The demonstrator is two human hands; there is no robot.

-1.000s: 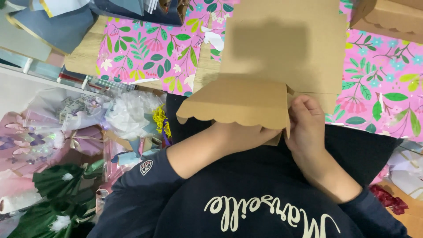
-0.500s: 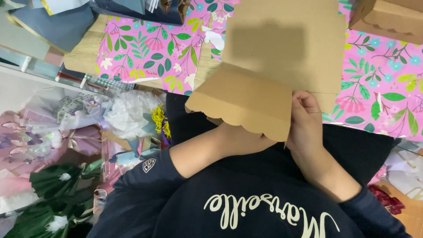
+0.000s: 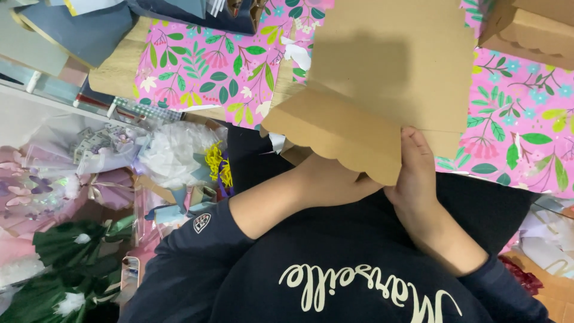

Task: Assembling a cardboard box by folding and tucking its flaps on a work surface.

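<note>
A brown cardboard box (image 3: 388,54) lies over pink floral paper (image 3: 203,72) in front of my dark-shirted chest. Its scalloped flap (image 3: 335,134) hangs toward me. My left hand (image 3: 335,179) reaches up beneath this flap and its fingers are hidden by the card. My right hand (image 3: 414,173) grips the flap's right end, with the thumb lying over the box edge. Both forearms are bare below navy sleeves.
A second brown box with a scalloped edge (image 3: 526,30) stands at the top right. Wrapped flower bouquets (image 3: 89,173) and green wrapping (image 3: 66,263) fill the left. Dark blue sheets (image 3: 84,30) lie at the top left, and paper scraps (image 3: 550,239) at the right.
The scalloped flap has swung, its left end rising and its right end dropping toward my right hand. My right thumb now lies over the box edge.
</note>
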